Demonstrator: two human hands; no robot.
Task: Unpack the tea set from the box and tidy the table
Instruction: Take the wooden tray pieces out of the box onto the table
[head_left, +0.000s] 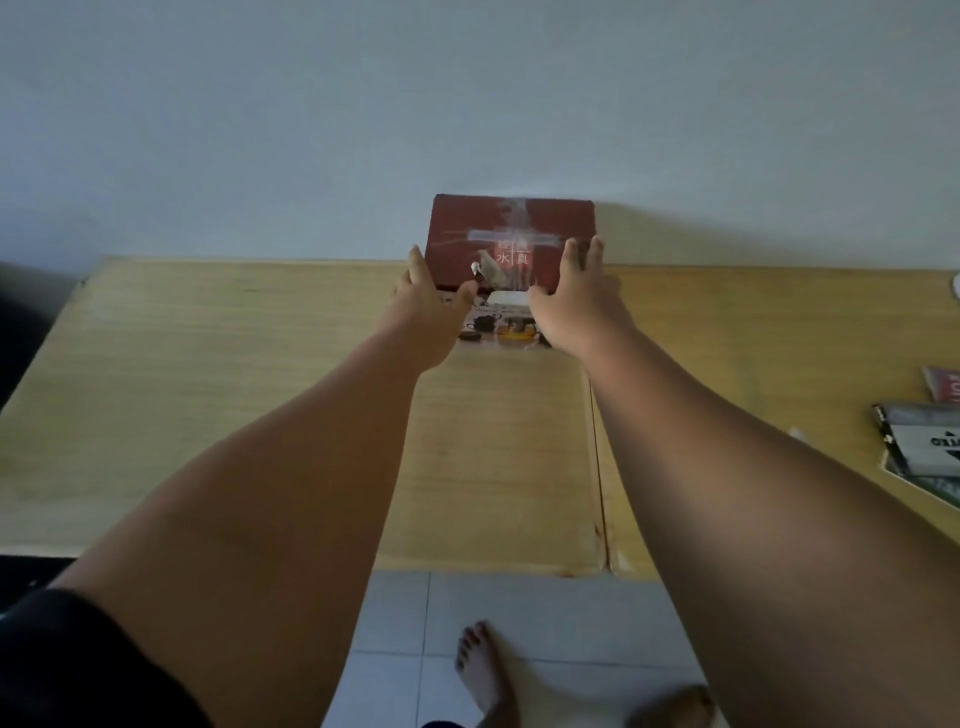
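A dark red tea set box (511, 228) with clear tape crossed over its lid and white characters stands at the far edge of the wooden table (208, 405), against the wall. Its front face shows pictures of a teapot and cups. My left hand (428, 306) holds the box's left side, thumb on the front top edge. My right hand (569, 306) holds the right side, fingers stretched up along the lid's edge. The box is closed and taped; its contents are hidden.
Books and packets (919, 441) lie at the table's right edge. A seam (597, 467) runs front to back through the tabletop. A white wall stands behind the table. A tiled floor and my bare feet (483, 670) show below the near edge.
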